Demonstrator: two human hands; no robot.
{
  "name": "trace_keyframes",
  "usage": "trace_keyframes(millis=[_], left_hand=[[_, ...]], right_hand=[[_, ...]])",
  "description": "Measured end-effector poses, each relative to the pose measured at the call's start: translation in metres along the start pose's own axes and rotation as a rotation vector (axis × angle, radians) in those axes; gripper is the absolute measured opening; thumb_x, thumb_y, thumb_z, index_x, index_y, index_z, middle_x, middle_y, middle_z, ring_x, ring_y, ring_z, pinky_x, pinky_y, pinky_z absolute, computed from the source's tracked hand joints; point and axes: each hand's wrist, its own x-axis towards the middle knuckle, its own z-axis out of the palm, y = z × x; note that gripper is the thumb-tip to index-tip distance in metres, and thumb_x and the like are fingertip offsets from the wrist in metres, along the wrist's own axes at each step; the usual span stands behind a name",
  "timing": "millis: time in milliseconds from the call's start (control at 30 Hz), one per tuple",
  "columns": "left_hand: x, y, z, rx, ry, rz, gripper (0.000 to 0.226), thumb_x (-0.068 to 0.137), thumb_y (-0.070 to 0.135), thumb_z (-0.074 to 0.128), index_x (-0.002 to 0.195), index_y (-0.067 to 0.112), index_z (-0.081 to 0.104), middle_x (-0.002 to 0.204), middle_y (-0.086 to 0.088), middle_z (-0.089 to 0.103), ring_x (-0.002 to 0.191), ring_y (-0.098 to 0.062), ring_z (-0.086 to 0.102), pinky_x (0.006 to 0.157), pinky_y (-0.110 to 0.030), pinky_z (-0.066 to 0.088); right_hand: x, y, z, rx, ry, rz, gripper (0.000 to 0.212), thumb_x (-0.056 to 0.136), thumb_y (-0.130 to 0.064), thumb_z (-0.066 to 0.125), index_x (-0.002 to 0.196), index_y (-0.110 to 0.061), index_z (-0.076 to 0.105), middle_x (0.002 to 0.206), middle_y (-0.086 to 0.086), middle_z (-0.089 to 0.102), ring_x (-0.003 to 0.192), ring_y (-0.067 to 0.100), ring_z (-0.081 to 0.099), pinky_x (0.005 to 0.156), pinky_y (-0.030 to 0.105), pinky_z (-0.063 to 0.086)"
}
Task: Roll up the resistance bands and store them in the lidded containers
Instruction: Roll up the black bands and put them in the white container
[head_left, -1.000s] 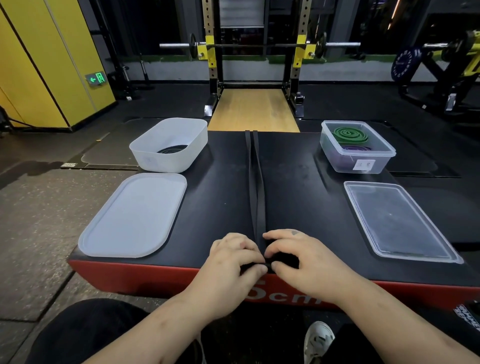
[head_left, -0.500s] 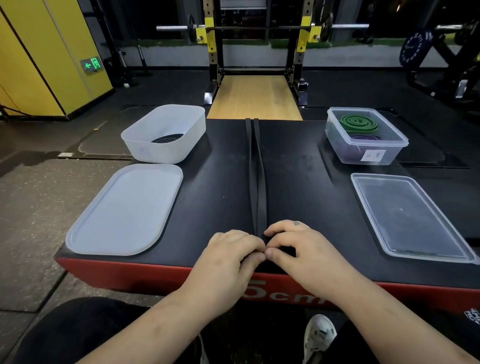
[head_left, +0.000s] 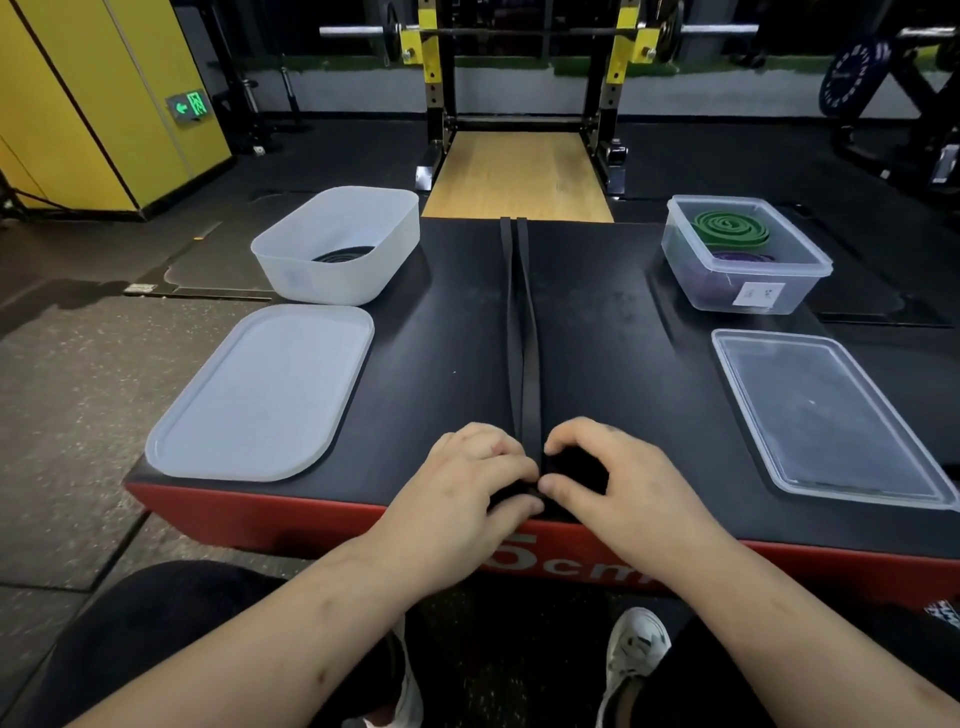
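Observation:
A long black resistance band lies stretched down the middle of the black platform. Its near end is a small roll at the front edge, gripped between my left hand and my right hand, fingers curled round it. A white tub at the back left holds a rolled dark band; its white lid lies in front of it. A clear container at the back right holds a rolled green band and a purple band. Its clear lid lies in front.
The platform has a red front face near my knees. A squat rack with a barbell and a wooden floor panel stand behind it. Yellow wall panels are at the left. My shoe shows below.
Both hands have kept rolling the band's near end; the right hand's fingers have spread and the roll now shows under them. The camera tilted slightly.

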Motion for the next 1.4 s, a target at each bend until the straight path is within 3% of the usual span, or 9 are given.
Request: trace_keyframes(millis=[167, 267, 533, 767, 900, 1033, 1133, 1233, 1400], left_hand=[[0.004, -0.003, 0.001, -0.034, 0.028, -0.057, 0.016, 0.094, 0.039, 0.066, 0.101, 0.026, 0.073, 0.106, 0.022, 0.058, 0.119, -0.002, 0.046, 0.105, -0.034, 0.040], [0.006, -0.002, 0.001, -0.049, 0.021, -0.119, 0.015, 0.096, 0.037, 0.065, 0.101, 0.027, 0.074, 0.106, 0.021, 0.060, 0.118, 0.000, 0.045, 0.106, -0.031, 0.038], [0.004, 0.002, -0.005, -0.054, 0.025, -0.166, 0.016, 0.094, 0.040, 0.066, 0.109, 0.036, 0.067, 0.108, 0.024, 0.062, 0.113, 0.005, 0.049, 0.095, -0.008, 0.032], [0.014, -0.003, -0.002, -0.028, 0.040, -0.163, 0.018, 0.098, 0.042, 0.059, 0.107, 0.033, 0.072, 0.109, 0.022, 0.061, 0.121, 0.001, 0.045, 0.106, -0.028, 0.037], [0.017, -0.001, -0.002, -0.015, 0.068, -0.213, 0.017, 0.099, 0.041, 0.058, 0.109, 0.036, 0.070, 0.109, 0.023, 0.064, 0.115, 0.004, 0.048, 0.103, -0.025, 0.037], [0.012, 0.000, -0.005, -0.045, 0.034, -0.225, 0.023, 0.093, 0.041, 0.067, 0.116, 0.037, 0.066, 0.114, 0.028, 0.059, 0.117, 0.022, 0.037, 0.099, 0.000, 0.018], [0.014, -0.002, -0.004, -0.035, 0.051, -0.229, 0.021, 0.092, 0.040, 0.069, 0.113, 0.034, 0.070, 0.116, 0.023, 0.065, 0.127, 0.012, 0.038, 0.103, -0.005, 0.016], [0.016, -0.001, -0.003, -0.017, 0.055, -0.227, 0.023, 0.095, 0.043, 0.065, 0.116, 0.034, 0.070, 0.117, 0.023, 0.065, 0.129, 0.008, 0.039, 0.105, -0.014, 0.020], [0.017, -0.002, -0.003, -0.026, 0.052, -0.237, 0.023, 0.096, 0.044, 0.063, 0.115, 0.033, 0.069, 0.115, 0.022, 0.064, 0.126, 0.007, 0.040, 0.102, -0.008, 0.018]], right_hand=[[-0.003, 0.001, -0.004, -0.069, -0.089, -0.084, 0.024, 0.093, -0.038, 0.073, 0.117, -0.041, 0.073, 0.113, -0.041, 0.055, 0.125, -0.011, 0.050, 0.108, 0.017, 0.038], [0.000, 0.001, -0.002, -0.108, -0.080, -0.075, 0.028, 0.092, -0.038, 0.074, 0.120, -0.039, 0.074, 0.126, -0.030, 0.060, 0.128, -0.006, 0.049, 0.113, 0.026, 0.039], [0.011, 0.004, 0.000, -0.106, -0.062, -0.078, 0.021, 0.098, -0.038, 0.066, 0.116, -0.037, 0.076, 0.122, -0.026, 0.062, 0.125, -0.003, 0.049, 0.112, 0.035, 0.043], [0.009, 0.000, 0.002, -0.022, 0.026, -0.009, 0.019, 0.097, -0.036, 0.067, 0.112, -0.047, 0.066, 0.107, -0.028, 0.066, 0.110, -0.006, 0.055, 0.090, 0.019, 0.044], [0.016, -0.001, 0.005, -0.066, 0.084, -0.050, 0.017, 0.100, -0.031, 0.064, 0.110, -0.038, 0.076, 0.107, -0.025, 0.071, 0.112, -0.007, 0.055, 0.103, 0.023, 0.043], [0.022, 0.002, 0.007, -0.092, 0.086, -0.074, 0.019, 0.101, -0.031, 0.062, 0.111, -0.034, 0.078, 0.110, -0.022, 0.072, 0.110, -0.021, 0.045, 0.109, 0.018, 0.033], [0.020, 0.001, 0.001, -0.082, 0.017, -0.071, 0.023, 0.103, -0.031, 0.060, 0.120, -0.035, 0.073, 0.120, -0.023, 0.069, 0.118, -0.024, 0.039, 0.111, 0.011, 0.027], [0.017, 0.001, -0.004, -0.055, -0.008, 0.002, 0.031, 0.101, -0.038, 0.060, 0.131, -0.045, 0.062, 0.126, -0.031, 0.061, 0.130, -0.012, 0.042, 0.117, 0.023, 0.033], [0.018, 0.002, -0.004, -0.086, -0.097, 0.005, 0.035, 0.100, -0.039, 0.064, 0.132, -0.051, 0.060, 0.139, -0.035, 0.048, 0.135, -0.031, 0.014, 0.123, 0.012, 0.007]])
